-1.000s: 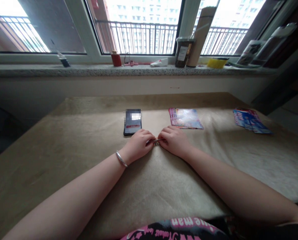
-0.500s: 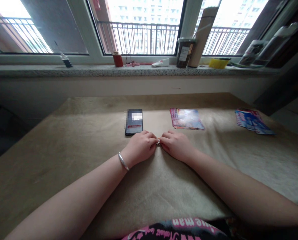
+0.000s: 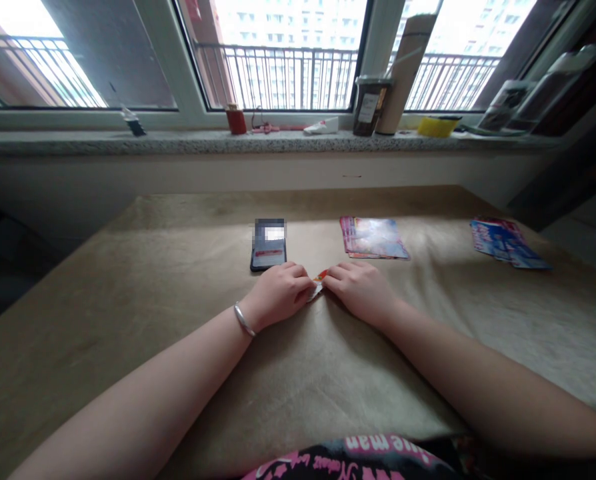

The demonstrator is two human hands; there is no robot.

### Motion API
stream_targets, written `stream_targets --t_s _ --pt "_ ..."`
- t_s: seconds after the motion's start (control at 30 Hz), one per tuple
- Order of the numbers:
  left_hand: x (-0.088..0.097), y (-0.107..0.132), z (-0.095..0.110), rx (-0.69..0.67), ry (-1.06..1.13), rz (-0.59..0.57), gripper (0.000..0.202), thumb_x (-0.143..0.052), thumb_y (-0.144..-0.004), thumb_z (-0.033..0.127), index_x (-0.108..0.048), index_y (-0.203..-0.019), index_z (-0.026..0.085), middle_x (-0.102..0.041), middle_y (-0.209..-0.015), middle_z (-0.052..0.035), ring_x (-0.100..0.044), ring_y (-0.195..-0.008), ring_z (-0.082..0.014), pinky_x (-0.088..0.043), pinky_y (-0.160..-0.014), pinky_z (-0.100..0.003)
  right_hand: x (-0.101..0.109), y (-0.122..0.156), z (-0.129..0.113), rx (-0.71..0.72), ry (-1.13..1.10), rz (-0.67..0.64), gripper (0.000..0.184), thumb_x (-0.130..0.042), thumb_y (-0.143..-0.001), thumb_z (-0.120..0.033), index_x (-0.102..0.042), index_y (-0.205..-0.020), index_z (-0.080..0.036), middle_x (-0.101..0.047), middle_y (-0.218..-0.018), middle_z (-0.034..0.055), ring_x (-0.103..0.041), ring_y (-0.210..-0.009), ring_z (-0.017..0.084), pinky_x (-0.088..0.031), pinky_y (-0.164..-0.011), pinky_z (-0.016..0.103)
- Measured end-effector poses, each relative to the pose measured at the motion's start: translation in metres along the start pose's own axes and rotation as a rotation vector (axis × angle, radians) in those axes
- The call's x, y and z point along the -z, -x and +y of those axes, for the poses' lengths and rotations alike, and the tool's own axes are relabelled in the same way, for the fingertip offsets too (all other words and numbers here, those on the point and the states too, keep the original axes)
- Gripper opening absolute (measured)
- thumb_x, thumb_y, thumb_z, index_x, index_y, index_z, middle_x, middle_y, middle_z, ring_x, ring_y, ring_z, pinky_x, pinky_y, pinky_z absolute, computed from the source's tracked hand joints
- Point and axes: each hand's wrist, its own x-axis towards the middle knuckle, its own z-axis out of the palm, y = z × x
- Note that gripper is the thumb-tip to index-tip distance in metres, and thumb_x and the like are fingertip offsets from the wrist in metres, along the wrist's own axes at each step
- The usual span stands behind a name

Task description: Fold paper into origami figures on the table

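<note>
Between my two hands is a small piece of paper (image 3: 317,289), white with a red-orange corner; most of it is covered by my fingers. My left hand (image 3: 281,293), with a silver bangle on its wrist, is closed and pinches the paper's left side. On the other side, the fingers of my right hand (image 3: 361,288) are closed on the paper near its red-orange part. Both hands rest low on the table. Just beyond my left hand lies a phone (image 3: 269,259), its screen partly blurred. Past my right hand is a stack of colourful glossy sheets (image 3: 377,237).
A second fanned pile of blue and pink sheets (image 3: 509,244) lies at the far right of the brown-covered table (image 3: 188,233). Along the stone windowsill (image 3: 188,143) stand a red bottle (image 3: 236,121), a dark lidded jar (image 3: 368,110), a tall tube (image 3: 405,73) and a yellow item (image 3: 437,127).
My hands have drawn slightly apart, the right one moving a little to the right. More of the white and red-orange paper now shows between them.
</note>
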Motion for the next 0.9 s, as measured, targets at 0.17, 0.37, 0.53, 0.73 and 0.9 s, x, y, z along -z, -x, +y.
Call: stream_targets --t_s 0.17,0.37,0.53,0.73,0.9 --pt "0.0 0.0 0.002 -0.047 0.067 -0.01 0.016 -0.051 -0.088 0.024 -0.066 -0.082 0.018 -0.062 -0.085 -0.0045 -0.056 -0.078 -0.0143 -0.046 -0.072 -0.026 -0.012 -0.003 0.013 -0.012 -0.032 0.058 0.016 -0.05 -0.091 -0.025 -0.064 -0.089 -0.02 -0.067 -0.089 0.0025 -0.056 -0.085 0.019 -0.036 -0.069 0.03" --pt "-0.003 -0.001 0.003 -0.072 0.116 -0.029 0.013 -0.049 -0.089 0.021 -0.061 -0.09 0.017 -0.063 -0.103 -0.0063 -0.056 -0.101 -0.0179 -0.047 -0.087 -0.031 -0.022 -0.005 0.018 -0.029 -0.19 0.111 0.017 -0.051 -0.089 -0.019 -0.067 -0.091 -0.02 -0.068 -0.098 0.0025 -0.057 -0.089 0.018 -0.041 -0.075 0.028" --pt "-0.004 0.0 0.001 -0.042 0.14 -0.032 0.02 -0.049 -0.09 0.024 -0.06 -0.105 0.019 -0.064 -0.105 -0.0056 -0.056 -0.104 -0.0189 -0.046 -0.091 -0.034 -0.025 -0.003 0.022 -0.036 -0.291 0.124 0.017 -0.052 -0.087 -0.018 -0.069 -0.088 -0.02 -0.069 -0.093 0.0032 -0.058 -0.086 0.018 -0.045 -0.077 0.028" --pt "-0.004 0.001 0.003 -0.043 0.147 -0.048 0.023 -0.05 -0.089 0.024 -0.06 -0.11 0.021 -0.062 -0.111 -0.0056 -0.054 -0.107 -0.0197 -0.045 -0.093 -0.037 -0.023 -0.002 0.02 -0.021 -0.33 0.155 0.018 -0.05 -0.086 -0.017 -0.067 -0.089 -0.018 -0.068 -0.104 0.0051 -0.059 -0.092 0.02 -0.047 -0.083 0.032" --pt "-0.003 0.001 0.004 -0.049 0.159 -0.037 0.022 -0.049 -0.09 0.025 -0.06 -0.109 0.021 -0.061 -0.112 -0.0057 -0.054 -0.107 -0.0186 -0.044 -0.093 -0.036 -0.026 -0.004 0.02 -0.08 -0.434 0.163 0.015 -0.053 -0.082 -0.015 -0.067 -0.086 -0.018 -0.069 -0.103 0.0053 -0.06 -0.097 0.019 -0.047 -0.088 0.033"
